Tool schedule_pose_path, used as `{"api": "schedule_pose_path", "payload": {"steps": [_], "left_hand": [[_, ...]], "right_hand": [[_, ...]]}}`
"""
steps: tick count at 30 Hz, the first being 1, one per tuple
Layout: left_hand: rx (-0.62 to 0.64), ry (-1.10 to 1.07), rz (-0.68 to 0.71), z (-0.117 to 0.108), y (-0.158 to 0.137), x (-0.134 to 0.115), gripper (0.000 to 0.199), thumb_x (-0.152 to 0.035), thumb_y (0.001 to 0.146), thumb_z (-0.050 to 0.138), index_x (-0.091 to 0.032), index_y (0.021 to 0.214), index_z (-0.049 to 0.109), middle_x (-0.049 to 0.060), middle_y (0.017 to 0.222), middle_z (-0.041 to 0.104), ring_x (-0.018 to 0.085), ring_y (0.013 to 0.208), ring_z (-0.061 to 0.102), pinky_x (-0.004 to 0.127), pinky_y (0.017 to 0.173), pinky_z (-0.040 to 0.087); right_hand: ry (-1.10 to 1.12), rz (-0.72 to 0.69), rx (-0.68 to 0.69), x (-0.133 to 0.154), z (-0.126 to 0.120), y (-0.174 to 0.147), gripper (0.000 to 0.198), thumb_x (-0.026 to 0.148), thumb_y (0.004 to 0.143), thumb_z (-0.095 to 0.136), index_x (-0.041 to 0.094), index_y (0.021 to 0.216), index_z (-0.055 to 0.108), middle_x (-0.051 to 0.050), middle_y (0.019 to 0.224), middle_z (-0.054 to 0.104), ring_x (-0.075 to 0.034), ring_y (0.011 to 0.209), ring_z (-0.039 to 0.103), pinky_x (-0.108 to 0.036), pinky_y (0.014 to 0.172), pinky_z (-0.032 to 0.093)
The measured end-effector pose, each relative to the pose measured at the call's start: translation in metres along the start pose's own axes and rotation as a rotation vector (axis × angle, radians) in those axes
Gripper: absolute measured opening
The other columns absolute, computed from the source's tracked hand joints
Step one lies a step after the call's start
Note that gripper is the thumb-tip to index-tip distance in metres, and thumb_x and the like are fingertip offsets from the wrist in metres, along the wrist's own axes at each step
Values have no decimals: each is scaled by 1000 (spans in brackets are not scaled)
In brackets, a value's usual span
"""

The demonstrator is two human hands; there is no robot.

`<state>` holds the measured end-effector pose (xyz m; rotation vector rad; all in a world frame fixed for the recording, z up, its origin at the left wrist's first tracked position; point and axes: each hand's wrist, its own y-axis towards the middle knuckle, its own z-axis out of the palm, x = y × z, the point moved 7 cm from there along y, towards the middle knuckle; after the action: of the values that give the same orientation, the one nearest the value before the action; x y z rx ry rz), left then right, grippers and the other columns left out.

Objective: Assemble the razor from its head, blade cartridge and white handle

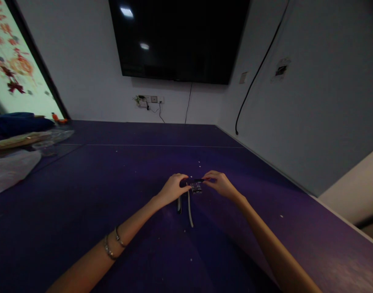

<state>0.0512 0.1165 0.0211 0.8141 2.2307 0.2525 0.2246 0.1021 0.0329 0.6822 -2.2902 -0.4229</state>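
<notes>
Hands [218,183] close together, forearms [130,228] angled inward

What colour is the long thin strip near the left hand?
The strip is whitish grey, clearest in the head view.

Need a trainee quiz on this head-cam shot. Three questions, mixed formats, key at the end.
1. Multiple choice: on which side does the person wear the bracelets?
A) right only
B) left only
C) both
2. True or false: in the picture, the pale curved strip lies to the left of the right hand.
3. Short answer: what do the right hand's fingers hold, and what is just below it in the picture?

Key:
1. B
2. True
3. A thin dark piece; below it, a small board-like item. Both are too small to identify exactly.
</notes>
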Motion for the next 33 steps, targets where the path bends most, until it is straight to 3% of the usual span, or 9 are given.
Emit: {"api": "schedule_pose_path", "payload": {"steps": [4, 10, 33], "left_hand": [[126, 195, 78, 31, 11, 0, 46, -27, 72, 65, -13, 115, 55, 13, 114, 60, 25, 109, 52, 37, 92, 41], [227, 365, 89, 56, 17, 6, 62, -34, 67, 70, -10, 121, 49, 17, 116, 59, 30, 109, 53, 40, 93, 38], [224, 348, 115, 65, 17, 9, 49, -27, 74, 63, -13, 119, 49, 15, 115, 61, 27, 109, 53, 43, 99, 33]], "right_hand": [[-1, 51, 37, -28, 15, -6, 15, 24, 78, 58, 18, 85, 70, -7, 88, 67, -18, 85, 61, -32, 79, 47], [-2, 87, 72, -44, 33, -12, 16, 22, 78, 58, 18, 87, 71, -8, 88, 66, -18, 82, 61, -31, 77, 47], [-58, 173, 85, -48, 49, -11, 18, 20, 78, 56, 21, 89, 71, -5, 91, 64, -15, 79, 60, -28, 73, 48]]}}
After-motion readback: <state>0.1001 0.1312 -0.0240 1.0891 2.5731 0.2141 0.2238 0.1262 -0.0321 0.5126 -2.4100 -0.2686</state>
